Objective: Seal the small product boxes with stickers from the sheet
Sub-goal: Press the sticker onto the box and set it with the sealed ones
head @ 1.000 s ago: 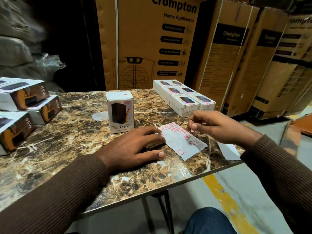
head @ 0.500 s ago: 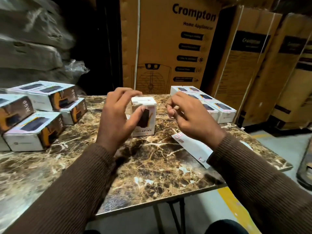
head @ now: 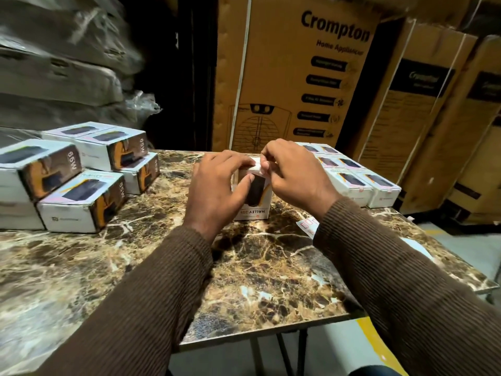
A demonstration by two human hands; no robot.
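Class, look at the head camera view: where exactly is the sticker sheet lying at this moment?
The sticker sheet lies flat on the marble table, right of centre, just beyond the right sleeve, which hides most of it, near the upright box.

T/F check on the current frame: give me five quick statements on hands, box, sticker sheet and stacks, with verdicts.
1. The left hand grips the upright box from its left side. True.
2. The right hand rests flat on the sticker sheet. False: it is up at the box's top front edge, fingers pinching a sticker.
3. The upright box lies flat on its side. False: it stands on end on the marble table.
4. The sticker sheet lies on the table, partly hidden by the right sleeve. True.
5. The 65W boxes sit to the person's right. False: they are stacked on the left.
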